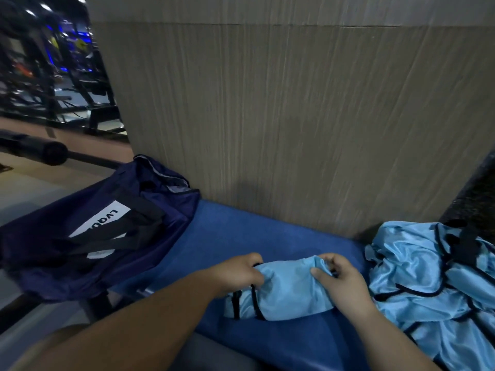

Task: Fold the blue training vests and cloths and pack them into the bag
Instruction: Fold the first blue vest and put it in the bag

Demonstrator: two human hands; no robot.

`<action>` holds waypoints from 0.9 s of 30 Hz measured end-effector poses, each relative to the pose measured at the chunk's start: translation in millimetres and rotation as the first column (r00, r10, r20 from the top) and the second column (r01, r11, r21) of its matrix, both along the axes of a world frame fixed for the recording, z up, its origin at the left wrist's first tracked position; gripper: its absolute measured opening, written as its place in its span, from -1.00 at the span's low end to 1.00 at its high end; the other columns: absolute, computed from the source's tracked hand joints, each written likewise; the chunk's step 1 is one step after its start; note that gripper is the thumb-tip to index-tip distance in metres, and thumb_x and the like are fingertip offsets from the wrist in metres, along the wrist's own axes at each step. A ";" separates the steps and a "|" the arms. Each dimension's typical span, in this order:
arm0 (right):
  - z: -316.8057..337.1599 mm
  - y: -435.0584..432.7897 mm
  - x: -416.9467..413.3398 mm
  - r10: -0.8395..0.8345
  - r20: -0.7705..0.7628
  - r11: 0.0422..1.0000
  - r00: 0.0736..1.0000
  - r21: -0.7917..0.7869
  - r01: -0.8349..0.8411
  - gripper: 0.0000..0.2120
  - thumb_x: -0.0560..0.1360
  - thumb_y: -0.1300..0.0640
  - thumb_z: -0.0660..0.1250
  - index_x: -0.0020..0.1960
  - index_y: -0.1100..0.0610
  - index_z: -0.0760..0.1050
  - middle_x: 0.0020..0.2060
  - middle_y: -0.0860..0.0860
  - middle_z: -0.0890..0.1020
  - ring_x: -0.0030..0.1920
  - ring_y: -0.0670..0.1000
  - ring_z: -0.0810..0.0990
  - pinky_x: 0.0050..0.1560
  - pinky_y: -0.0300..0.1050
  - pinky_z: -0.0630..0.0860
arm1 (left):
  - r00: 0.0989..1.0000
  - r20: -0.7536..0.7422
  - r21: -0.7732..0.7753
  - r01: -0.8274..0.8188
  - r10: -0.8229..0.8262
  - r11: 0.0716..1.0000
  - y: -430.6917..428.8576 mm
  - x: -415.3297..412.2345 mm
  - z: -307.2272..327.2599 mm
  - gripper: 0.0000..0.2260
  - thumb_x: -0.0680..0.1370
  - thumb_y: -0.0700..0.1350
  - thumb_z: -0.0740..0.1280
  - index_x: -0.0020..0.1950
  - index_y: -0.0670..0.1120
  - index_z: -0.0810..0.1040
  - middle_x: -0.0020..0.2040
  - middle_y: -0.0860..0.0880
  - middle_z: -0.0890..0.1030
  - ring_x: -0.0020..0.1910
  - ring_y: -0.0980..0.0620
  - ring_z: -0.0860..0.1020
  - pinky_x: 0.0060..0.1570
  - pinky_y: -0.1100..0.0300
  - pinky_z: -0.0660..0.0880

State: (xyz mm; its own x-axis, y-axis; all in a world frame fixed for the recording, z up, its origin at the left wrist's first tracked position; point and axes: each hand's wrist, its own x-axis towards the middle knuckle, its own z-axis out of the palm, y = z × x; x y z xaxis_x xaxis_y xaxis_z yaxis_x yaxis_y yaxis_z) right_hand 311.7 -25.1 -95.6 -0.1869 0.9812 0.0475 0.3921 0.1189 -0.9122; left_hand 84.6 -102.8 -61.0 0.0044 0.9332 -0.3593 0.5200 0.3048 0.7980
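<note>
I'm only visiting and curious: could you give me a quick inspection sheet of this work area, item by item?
Surface: blue padded bench, set against a wall.
Job's things: a partly folded light-blue vest mid-bench; a pile of vests, unfolded, at the right; a dark blue bag with black straps at the left end.
Clutter: nothing seen.
Hands: left hand and right hand each grip an end of the vest.
Cables: nothing seen.
Surroundings: gym machines and a padded bar at the far left.
</note>
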 end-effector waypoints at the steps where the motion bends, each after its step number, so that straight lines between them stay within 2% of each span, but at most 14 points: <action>1: -0.1 2.4 -6.4 -0.026 -0.040 1.000 0.999 -0.013 0.025 -0.79 0.42 0.18 0.50 -0.04 -0.04 0.55 -0.10 -0.06 0.65 -0.08 -0.04 0.63 -0.02 -0.09 0.55 | 0.998 0.055 -0.029 -0.016 0.018 0.999 -3.0 -5.0 1.7 -0.91 0.47 -0.15 0.32 -0.07 -0.03 0.43 -0.13 0.00 0.48 -0.19 0.05 0.45 -0.23 0.19 0.39; 4: -1.1 7.5 -28.1 -0.068 -0.142 0.997 0.987 -0.050 0.061 -0.78 0.38 0.16 0.54 -0.06 -0.04 0.56 -0.11 0.03 0.65 -0.12 0.04 0.64 -0.01 0.03 0.57 | 0.968 0.239 -0.090 -0.055 0.075 0.994 -12.5 -21.6 5.1 -0.91 0.52 -0.13 0.36 -0.05 -0.02 0.47 -0.10 -0.01 0.55 -0.16 0.03 0.54 -0.20 0.19 0.49; 6: -3.1 8.6 -43.3 -0.062 -0.211 0.996 0.976 -0.082 0.045 -0.80 0.39 0.12 0.54 -0.04 0.01 0.57 -0.10 0.07 0.66 -0.09 0.09 0.65 0.00 0.07 0.57 | 0.945 0.311 -0.069 -0.085 0.102 0.994 -19.6 -34.9 6.8 -0.90 0.53 -0.13 0.39 -0.05 -0.03 0.47 -0.09 0.00 0.57 -0.15 0.05 0.56 -0.17 0.21 0.51; 10: -4.7 1.4 -79.6 -0.031 -0.409 0.955 0.912 -0.281 -0.093 -0.75 0.48 0.09 0.44 0.10 0.15 0.51 0.00 0.12 0.65 -0.06 0.09 0.64 -0.10 -0.01 0.54 | 0.915 0.387 0.056 -0.149 0.116 0.987 -37.2 -66.1 10.1 -0.77 0.38 -0.05 0.45 -0.06 -0.03 0.46 -0.08 -0.01 0.55 -0.11 0.04 0.53 -0.08 0.15 0.47; 13: -3.2 -8.4 -108.1 0.015 -0.485 0.889 0.874 -0.394 -0.234 -0.72 0.53 0.04 0.37 0.13 0.19 0.46 -0.02 0.14 0.67 -0.04 0.14 0.65 -0.12 0.02 0.55 | 0.893 0.430 0.117 -0.201 0.132 0.973 -49.6 -91.3 10.2 -0.67 0.40 -0.11 0.43 0.13 -0.02 0.49 0.07 0.01 0.57 0.01 0.07 0.58 0.02 0.17 0.51; 16: 1.8 -13.0 -140.9 0.054 -0.489 0.877 0.870 -0.394 -0.276 -0.67 0.55 0.00 0.34 0.18 0.21 0.46 0.02 0.17 0.68 0.05 0.20 0.65 -0.05 0.07 0.58 | 0.865 0.480 0.155 -0.251 0.150 0.955 -58.4 -113.5 15.9 -0.58 0.51 -0.30 0.36 0.31 0.01 0.45 0.25 0.00 0.55 0.15 0.07 0.59 0.14 0.20 0.53; 20: 15.9 -13.8 -192.0 0.079 -0.493 0.894 0.867 -0.349 -0.280 -0.69 0.54 0.00 0.34 0.18 0.17 0.46 0.06 0.14 0.67 0.07 0.16 0.64 0.09 0.11 0.57 | 0.867 0.460 0.236 -0.330 0.194 0.914 -66.5 -148.6 30.4 -0.58 0.50 -0.35 0.34 0.29 0.00 0.51 0.23 -0.06 0.60 0.18 0.01 0.58 0.17 0.15 0.51; 24: 28.1 -15.7 -243.2 0.148 -0.514 0.884 0.845 -0.314 -0.346 -0.71 0.58 -0.02 0.28 0.18 0.15 0.46 0.10 0.12 0.62 0.06 0.06 0.63 -0.04 -0.05 0.57 | 0.808 0.504 0.291 -0.492 0.306 0.821 -74.6 -194.0 33.3 -0.53 0.33 -0.25 0.36 0.22 0.05 0.56 0.16 -0.03 0.64 0.11 0.01 0.60 0.16 0.09 0.51; 27: 33.7 -21.5 -276.6 0.230 -0.562 0.828 0.794 -0.315 -0.463 -0.70 0.63 0.02 0.18 0.28 0.16 0.41 0.14 0.08 0.60 0.04 0.06 0.64 -0.15 -0.12 0.61 | 0.766 0.500 0.314 -0.595 0.405 0.740 -78.5 -231.1 34.4 -0.58 0.44 -0.32 0.36 0.18 0.12 0.57 0.11 -0.02 0.65 0.08 -0.04 0.62 0.11 0.06 0.55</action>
